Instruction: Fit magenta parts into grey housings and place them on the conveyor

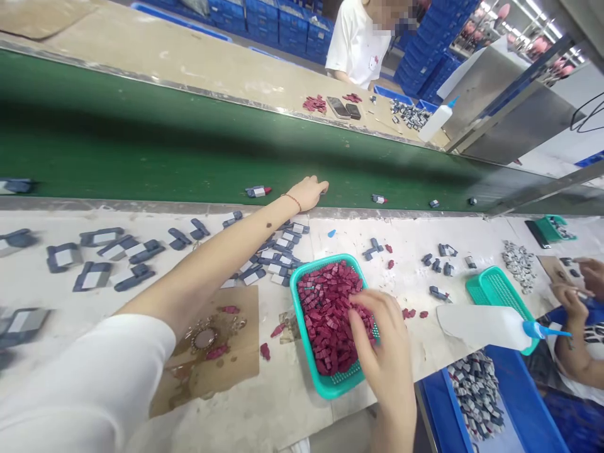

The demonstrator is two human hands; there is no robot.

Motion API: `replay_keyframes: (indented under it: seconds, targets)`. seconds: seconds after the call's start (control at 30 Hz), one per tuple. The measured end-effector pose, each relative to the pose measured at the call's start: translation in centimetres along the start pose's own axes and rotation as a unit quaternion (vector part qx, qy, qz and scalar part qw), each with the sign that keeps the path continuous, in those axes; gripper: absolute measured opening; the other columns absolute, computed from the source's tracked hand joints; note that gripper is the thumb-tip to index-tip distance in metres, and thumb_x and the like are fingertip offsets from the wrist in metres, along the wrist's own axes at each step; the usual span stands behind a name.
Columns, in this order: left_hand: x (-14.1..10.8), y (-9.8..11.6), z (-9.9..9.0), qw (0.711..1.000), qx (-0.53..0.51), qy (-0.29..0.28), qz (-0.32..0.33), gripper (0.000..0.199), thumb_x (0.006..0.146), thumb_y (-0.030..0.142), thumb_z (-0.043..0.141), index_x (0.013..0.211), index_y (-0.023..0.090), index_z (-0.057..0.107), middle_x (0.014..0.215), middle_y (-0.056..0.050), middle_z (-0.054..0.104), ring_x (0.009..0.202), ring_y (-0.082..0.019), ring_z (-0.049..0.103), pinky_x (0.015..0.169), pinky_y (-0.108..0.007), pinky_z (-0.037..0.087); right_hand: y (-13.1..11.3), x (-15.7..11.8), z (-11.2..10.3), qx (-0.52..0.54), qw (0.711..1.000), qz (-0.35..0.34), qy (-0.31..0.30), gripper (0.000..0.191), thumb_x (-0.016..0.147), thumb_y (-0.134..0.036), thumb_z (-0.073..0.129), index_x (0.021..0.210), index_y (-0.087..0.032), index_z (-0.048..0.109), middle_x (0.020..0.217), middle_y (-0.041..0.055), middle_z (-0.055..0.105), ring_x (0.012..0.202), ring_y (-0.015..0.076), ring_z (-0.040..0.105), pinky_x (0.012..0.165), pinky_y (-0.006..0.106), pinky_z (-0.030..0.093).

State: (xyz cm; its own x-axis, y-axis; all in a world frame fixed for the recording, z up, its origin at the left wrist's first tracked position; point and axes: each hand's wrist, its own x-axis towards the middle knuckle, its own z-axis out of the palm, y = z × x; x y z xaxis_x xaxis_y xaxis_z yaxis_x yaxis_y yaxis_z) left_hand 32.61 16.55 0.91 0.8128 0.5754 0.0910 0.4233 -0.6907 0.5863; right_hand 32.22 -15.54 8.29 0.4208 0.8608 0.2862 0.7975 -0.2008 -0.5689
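Observation:
My left hand [306, 192] reaches over the green conveyor belt [189, 167], its fingers bent together; whether they hold a part is hidden. To its left on the belt lies a grey-blue part with a red tip [258, 191]. My right hand [384, 333] is at the right side of a teal basket [325, 385] full of small dark red pieces [330, 308]. Its thumb and forefinger are apart over the pieces, with nothing visible between them. Several grey-blue parts [283, 245] are heaped on the table beneath my left forearm.
A white glue bottle [491, 324] lies across a second teal basket [493, 280] at right. Below it, a blue bin [528, 396] holds grey parts. A wet cardboard piece [240, 352] lies left of the full basket. Another person [361, 44] stands across the belt; a co-worker's hands [573, 299] are far right.

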Motion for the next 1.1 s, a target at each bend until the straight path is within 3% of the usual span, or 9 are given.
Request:
replay_keyframes:
  seconds: [0.13,0.27,0.3,0.4,0.57,0.7,0.83,0.97,1.1]
  targets:
    - [-2.5,0.4,-1.4,0.990,-0.130,0.055,-0.020,0.041,0.089,0.005,0.035,0.128,0.012,0.048,0.111,-0.014,0.061,0.099,-0.023,0.063,0.094,-0.042,0.048,2.5,1.5,1.8,-0.119,0.988,-0.048,-0.081,0.026,0.093,-0.015,0.044,0.106,-0.022,0.065,0.098,0.0099,0.062,0.090,0.0266,0.059,0.075,0.042,0.052]
    - [-8.7,0.2,-4.0,0.961,-0.267,0.060,-0.049,0.032,0.089,0.013,0.041,0.120,0.013,0.051,0.098,-0.010,0.068,0.080,-0.017,0.069,0.077,-0.035,0.058,4.0,1.7,2.9,-0.097,0.993,-0.028,-0.064,0.023,0.092,-0.016,0.045,0.099,-0.022,0.066,0.095,0.0100,0.062,0.089,0.0270,0.058,0.077,0.043,0.051]
    - [-10.7,0.1,-4.7,0.949,-0.305,0.058,-0.063,0.029,0.089,0.018,0.046,0.116,0.014,0.055,0.096,-0.009,0.069,0.080,-0.018,0.069,0.076,-0.035,0.058,4.0,1.6,2.9,-0.065,0.996,-0.013,-0.053,0.021,0.091,-0.018,0.048,0.096,-0.022,0.067,0.095,0.0098,0.063,0.090,0.0267,0.059,0.079,0.043,0.051]
    - [-17.2,-0.5,-7.1,0.857,-0.483,0.032,-0.178,0.034,0.076,0.030,0.069,0.106,0.017,0.063,0.095,-0.007,0.070,0.083,-0.020,0.068,0.081,-0.037,0.058,3.2,1.2,2.6,0.092,0.993,0.071,-0.026,0.014,0.089,-0.026,0.055,0.095,-0.022,0.067,0.097,0.0084,0.066,0.090,0.0242,0.063,0.079,0.040,0.052]
    - [-26.4,-1.6,-9.2,0.761,-0.565,0.024,-0.316,0.039,0.062,0.036,0.080,0.099,0.028,0.071,0.090,-0.001,0.071,0.083,-0.020,0.067,0.086,-0.035,0.057,-0.4,0.6,3.5,0.370,0.906,0.201,-0.027,0.030,0.082,-0.035,0.065,0.108,-0.021,0.066,0.079,0.0031,0.071,0.070,0.0181,0.065,0.065,0.031,0.054]
    - [-31.3,-2.1,-8.9,0.733,-0.590,0.025,-0.338,0.030,0.059,0.041,0.081,0.087,0.032,0.076,0.105,0.000,0.072,0.095,-0.025,0.067,0.089,-0.035,0.055,-3.7,0.7,5.8,0.472,0.847,0.228,-0.085,0.028,0.077,-0.038,0.069,0.100,-0.021,0.070,0.074,0.0026,0.071,0.065,0.0167,0.064,0.060,0.029,0.054]
    - [-34.3,-2.0,-8.5,0.712,-0.620,0.010,-0.328,0.039,0.060,0.043,0.083,0.094,0.026,0.075,0.111,-0.006,0.072,0.108,-0.028,0.063,0.093,-0.035,0.052,-6.4,0.9,8.4,0.525,0.804,0.247,-0.129,0.024,0.071,-0.039,0.076,0.085,-0.021,0.067,0.073,0.0028,0.073,0.063,0.0162,0.067,0.060,0.027,0.056]
    - [-35.6,-2.2,-7.8,0.696,-0.643,-0.003,-0.318,0.044,0.059,0.038,0.085,0.098,0.021,0.072,0.105,-0.008,0.073,0.102,-0.028,0.065,0.086,-0.034,0.052,-7.8,0.7,10.7,0.486,0.821,0.261,-0.147,0.024,0.069,-0.039,0.077,0.079,-0.021,0.064,0.076,0.0045,0.074,0.066,0.0181,0.070,0.063,0.029,0.058]
    - [-36.0,-2.9,-6.5,0.690,-0.650,0.011,-0.317,0.037,0.060,0.034,0.085,0.089,0.018,0.069,0.086,-0.005,0.073,0.080,-0.022,0.066,0.073,-0.031,0.051,-8.3,0.2,12.6,0.413,0.876,0.216,-0.127,0.016,0.068,-0.031,0.076,0.076,-0.019,0.068,0.080,0.0059,0.075,0.076,0.0206,0.070,0.069,0.032,0.058]
